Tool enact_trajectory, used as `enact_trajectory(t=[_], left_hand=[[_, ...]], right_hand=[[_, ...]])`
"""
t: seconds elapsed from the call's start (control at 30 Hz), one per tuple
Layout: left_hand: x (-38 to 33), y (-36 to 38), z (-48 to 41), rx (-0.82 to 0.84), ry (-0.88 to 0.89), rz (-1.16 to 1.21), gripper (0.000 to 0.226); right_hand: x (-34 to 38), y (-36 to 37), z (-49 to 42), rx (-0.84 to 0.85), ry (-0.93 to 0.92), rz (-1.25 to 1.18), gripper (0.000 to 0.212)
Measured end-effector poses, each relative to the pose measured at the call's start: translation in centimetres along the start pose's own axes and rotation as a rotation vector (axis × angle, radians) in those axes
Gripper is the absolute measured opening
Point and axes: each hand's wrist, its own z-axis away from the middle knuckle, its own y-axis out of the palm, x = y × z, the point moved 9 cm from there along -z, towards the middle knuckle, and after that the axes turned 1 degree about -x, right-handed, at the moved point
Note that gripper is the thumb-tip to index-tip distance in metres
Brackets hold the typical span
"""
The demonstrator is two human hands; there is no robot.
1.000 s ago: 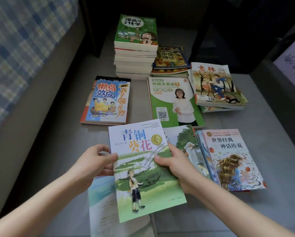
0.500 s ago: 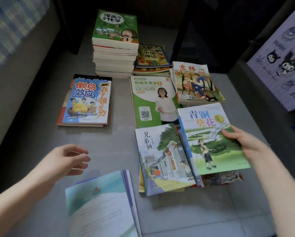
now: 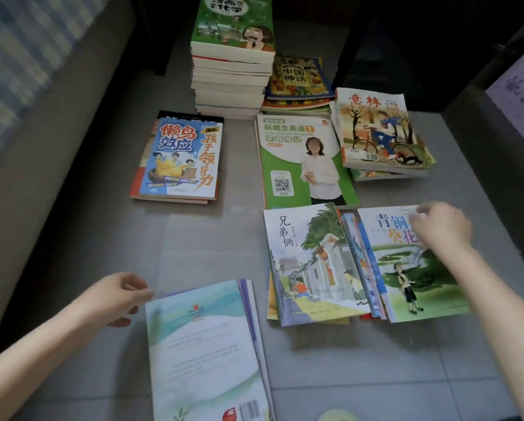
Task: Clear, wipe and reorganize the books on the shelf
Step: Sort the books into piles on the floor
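Note:
Books lie in piles on the grey tiled floor [image 3: 193,238]. My right hand [image 3: 440,229] is over the top of the green-and-white book with a boy on its cover [image 3: 412,278], fingers loosely bent. That book lies flat on a small pile at the right, beside the book with a street scene [image 3: 312,262]. My left hand [image 3: 124,299] hovers with loosely curled fingers at the top left corner of a pale book lying back cover up [image 3: 203,344]; it holds nothing.
A tall stack topped by a green book [image 3: 233,56] stands at the back, with a myths book [image 3: 300,77] beside it. In between lie a blue book [image 3: 181,159], a green English book [image 3: 297,165] and a magazine pile [image 3: 379,132]. A bed edge [image 3: 26,132] runs along the left.
My right hand carried the green-and-white book from the middle to the right pile and laid it flat. My left hand let go of it and moved down to the pale book's corner.

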Motion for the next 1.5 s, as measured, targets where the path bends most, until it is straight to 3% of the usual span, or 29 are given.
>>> enact_trajectory(t=[0.07, 0.17, 0.23, 0.27, 0.37, 0.5, 0.57, 0.7, 0.8, 0.9, 0.97, 1.03, 1.13, 1.2, 1.37, 1.5], left_hand=[[1.7, 1.0, 0.7, 0.081, -0.096, 0.004, 0.017], [3.6, 3.0, 1.9, 0.191, -0.164, -0.001, 0.022], [4.4, 4.5, 2.8, 0.254, -0.183, 0.041, 0.022], [4.7, 5.0, 3.2, 0.274, -0.182, 0.058, 0.023], [5.1, 5.7, 4.1, 0.278, -0.156, 0.077, 0.026], [4.1, 4.8, 5.1, 0.225, -0.144, 0.094, 0.025], [2.7, 4.3, 5.8, 0.219, -0.130, 0.123, 0.022], [-1.9, 4.7, 7.8, 0.284, -0.040, 0.139, 0.023], [-5.4, 5.7, 8.7, 0.357, 0.054, 0.122, 0.041], [-7.5, 6.7, 9.5, 0.467, 0.112, 0.130, 0.054], [-8.3, 6.7, 9.8, 0.507, 0.153, 0.157, 0.050], [-8.5, 6.4, 9.2, 0.465, 0.170, 0.230, 0.041], [-7.0, 5.1, 7.1, 0.286, 0.126, 0.228, 0.024], [-5.6, 4.7, 6.3, 0.224, 0.085, 0.183, 0.021], [-6.4, 6.2, 7.5, 0.430, 0.110, 0.417, 0.020], [-7.7, 6.4, 7.8, 0.489, 0.170, 0.474, 0.033]], right_hand=[[5.7, -0.1, 3.1, 0.100, -0.192, -0.206, 0.028], [13.5, 2.1, 12.1, 0.541, -0.372, -0.517, 0.018], [17.0, 4.4, 18.6, 0.793, -0.494, -0.451, 0.023], [18.1, 5.7, 21.3, 0.829, -0.600, -0.316, 0.028], [18.7, 9.5, 27.0, 0.805, -0.816, 0.051, 0.038], [18.9, 9.9, 29.4, 0.637, -0.900, 0.223, 0.062], [19.5, 8.7, 29.9, 0.569, -0.917, 0.196, 0.073], [20.0, 7.5, 31.5, 0.814, -0.792, -0.094, 0.103], [20.1, 7.2, 31.4, 0.823, -0.728, -0.169, 0.111], [19.8, 6.8, 30.0, 0.819, -0.676, -0.274, 0.077], [19.5, 6.3, 28.7, 0.828, -0.662, -0.329, 0.044], [19.0, 5.8, 26.7, 0.808, -0.621, -0.382, 0.028], [18.0, 4.6, 23.0, 0.788, -0.434, -0.604, 0.024], [17.7, 4.1, 21.3, 0.879, -0.304, -0.788, 0.029], [17.9, 4.2, 18.4, 1.095, -0.101, -1.098, 0.028], [16.0, 3.9, 15.4, 1.009, 0.047, -1.257, 0.022]])
